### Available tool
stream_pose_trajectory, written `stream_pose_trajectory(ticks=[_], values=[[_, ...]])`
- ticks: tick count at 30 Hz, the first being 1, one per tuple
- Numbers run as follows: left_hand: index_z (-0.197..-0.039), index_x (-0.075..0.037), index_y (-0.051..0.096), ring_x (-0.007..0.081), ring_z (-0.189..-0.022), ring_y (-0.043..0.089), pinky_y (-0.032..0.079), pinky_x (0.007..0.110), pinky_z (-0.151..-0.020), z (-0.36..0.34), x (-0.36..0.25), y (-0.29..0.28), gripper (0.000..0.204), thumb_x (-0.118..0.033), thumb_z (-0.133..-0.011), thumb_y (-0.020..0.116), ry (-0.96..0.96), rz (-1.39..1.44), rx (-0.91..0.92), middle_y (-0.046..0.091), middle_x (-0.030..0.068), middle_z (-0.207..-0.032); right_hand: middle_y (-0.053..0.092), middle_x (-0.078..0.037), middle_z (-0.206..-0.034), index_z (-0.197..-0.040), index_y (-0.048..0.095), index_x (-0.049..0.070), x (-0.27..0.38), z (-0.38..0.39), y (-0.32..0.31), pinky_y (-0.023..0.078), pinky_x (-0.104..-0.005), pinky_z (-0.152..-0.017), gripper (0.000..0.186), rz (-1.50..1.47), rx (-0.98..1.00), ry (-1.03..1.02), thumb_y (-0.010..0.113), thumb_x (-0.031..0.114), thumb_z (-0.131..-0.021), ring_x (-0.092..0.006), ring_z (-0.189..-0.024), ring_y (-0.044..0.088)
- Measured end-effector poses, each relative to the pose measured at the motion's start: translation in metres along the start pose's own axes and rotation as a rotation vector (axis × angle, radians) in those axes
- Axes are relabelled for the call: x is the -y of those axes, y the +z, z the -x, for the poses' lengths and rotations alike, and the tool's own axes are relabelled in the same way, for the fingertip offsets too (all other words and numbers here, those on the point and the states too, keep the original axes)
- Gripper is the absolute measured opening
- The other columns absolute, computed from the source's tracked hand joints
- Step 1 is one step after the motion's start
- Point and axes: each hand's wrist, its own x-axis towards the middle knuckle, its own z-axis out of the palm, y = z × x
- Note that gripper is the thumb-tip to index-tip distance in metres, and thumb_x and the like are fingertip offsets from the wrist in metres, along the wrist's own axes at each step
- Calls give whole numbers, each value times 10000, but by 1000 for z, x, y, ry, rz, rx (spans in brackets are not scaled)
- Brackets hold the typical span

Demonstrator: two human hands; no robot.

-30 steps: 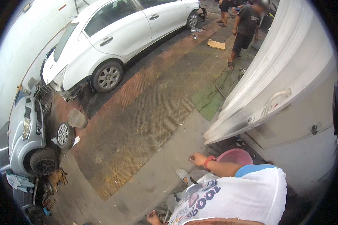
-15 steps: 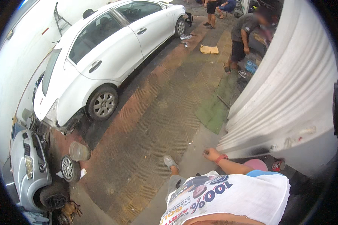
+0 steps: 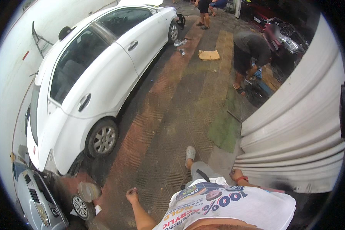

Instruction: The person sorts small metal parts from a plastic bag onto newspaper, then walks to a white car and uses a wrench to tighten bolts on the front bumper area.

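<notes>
The left hand is held out over the floor with its fingers bent; how tightly it is closed, or if a small thing is held in it, cannot be told. The right hand, with a red band around its wrist, is seen near the low edge of the white wavy sheet, which is hung on the right; its grip is too small to tell, and so is any touch on the sheet. A white car is parked on the left, with a loose wheel and a bucket set near its back end. Past the sheet, a person is bent over
</notes>
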Motion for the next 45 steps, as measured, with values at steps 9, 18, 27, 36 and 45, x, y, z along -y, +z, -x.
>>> stream_pose_trajectory(ticks=[9, 18, 27, 36, 45], values=[[-875, 26, 717, 191, -802, 693, 563, 361, -767, -72, -103, 178, 124, -30, -802, 800, -29, -134, 202, 729, 125, -850, 732, -218, -1005, -978, 775, 72, 135, -187, -57, 552, -475, -897, 278, -197, 74, 206, 719, 283, -807, -428, -979, 693], [-883, -4, 755, 236, -817, 717, 555, 387, -767, -140, -215, 278, 209, -192, -812, 810, 51, -501, 304, 754, 152, -871, 730, -220, -943, -1019, 726, 7, 347, -425, -200, 536, -405, -755, 303, -316, -196, -73, 761, 232, -819, -363, -840, 700], [-891, -22, 773, 217, -771, 710, 552, 370, -726, -341, -443, 443, 213, -207, -807, 838, 637, -538, 242, 761, 140, -856, 727, -247, -1032, -1059, 746, 29, 424, -538, -180, 549, -447, -869, 309, -234, -191, 283, 730, 237, -831, -382, -1007, 713], [-917, -48, 778, 242, -834, 734, 556, 375, -783, -440, -841, 626, 275, -286, -796, 842, 552, -459, 346, 769, 137, -878, 733, -232, -1032, -1029, 769, 63, 507, -611, -227, 560, -463, -859, 330, -304, -104, 466, 777, 258, -763, -376, -1006, 714], [-914, -66, 801, 254, -875, 748, 571, 380, -831, -395, -924, 821, 275, -286, -751, 827, 582, -519, 546, 773, 155, -914, 724, -246, -1053, -1073, 746, 27, 455, -797, -225, 547, -463, -904, 371, -435, -289, 568, 731, 250, -776, -375, -1027, 706]])
